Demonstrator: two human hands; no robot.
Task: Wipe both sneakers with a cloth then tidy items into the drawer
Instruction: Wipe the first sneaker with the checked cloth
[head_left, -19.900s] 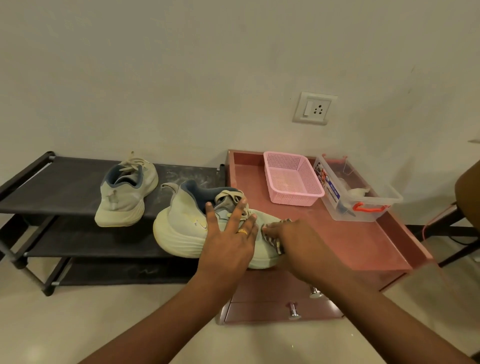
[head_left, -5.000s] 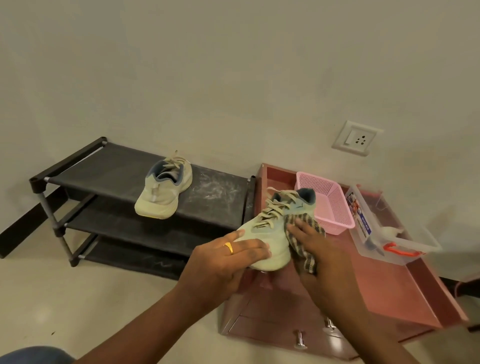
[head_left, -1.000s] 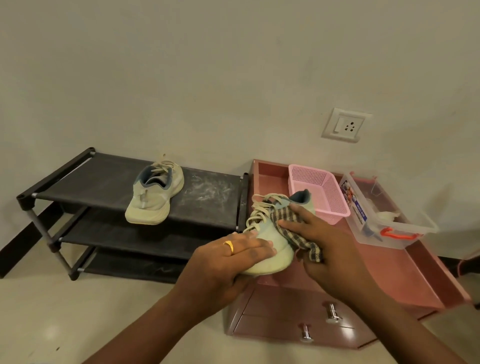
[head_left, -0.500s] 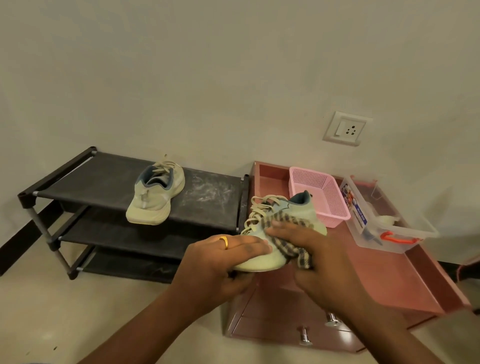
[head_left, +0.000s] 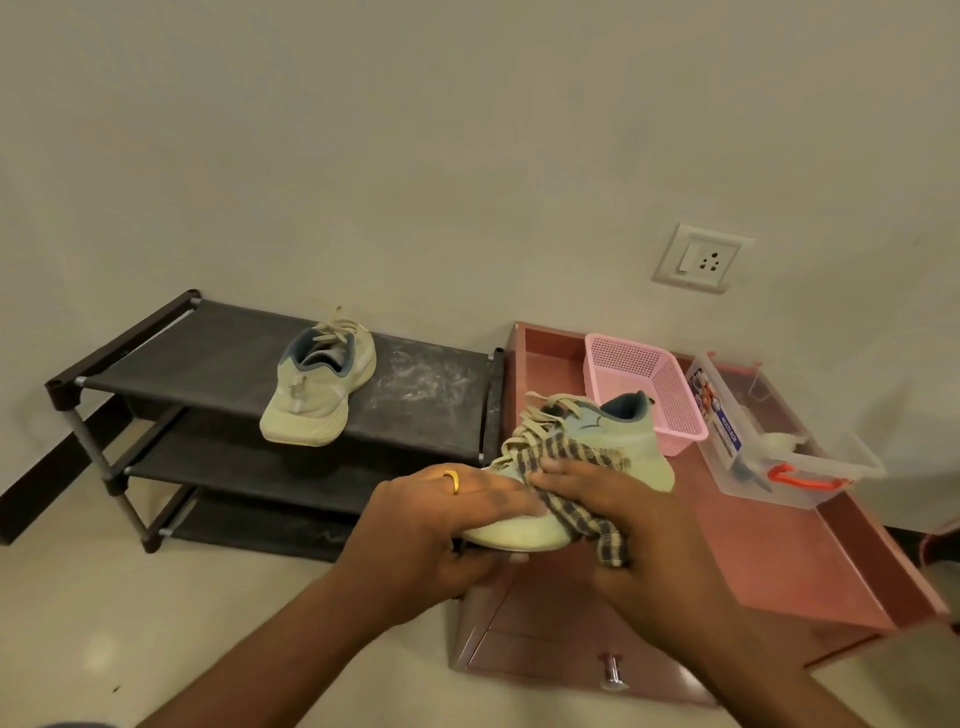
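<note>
The left hand (head_left: 447, 519) grips the toe of the sneaker (head_left: 623, 436), fingers over the top and thumb underneath. It holds the shoe over the near left corner of the pink cabinet (head_left: 753, 561), toe towards the person and heel pointing at the pink basket (head_left: 644, 384). Whether the heel rests on the cabinet top cannot be told. The right hand (head_left: 623, 514) holds the striped cloth (head_left: 571, 457) bunched under its fingers and presses it on the upper just below the laces, with a loose tail hanging off the right side. To wipe well, the left hand likely needs to keep the toe firmly braced while the cloth makes short, firm passes from the laces down to the sole edge. Turning the shoe should bring the hidden far side under the cloth. The loose tail should be gathered in so it does not snag the laces. Compared with a second ago, the cloth hand has slid nearer, from the tongue down towards the toe, and the shoe is tipped a little more to the left. The second sneaker (head_left: 317, 395) stays on the top shelf of the black rack (head_left: 208, 353), and the drawer (head_left: 545, 654) remains closed.
</note>
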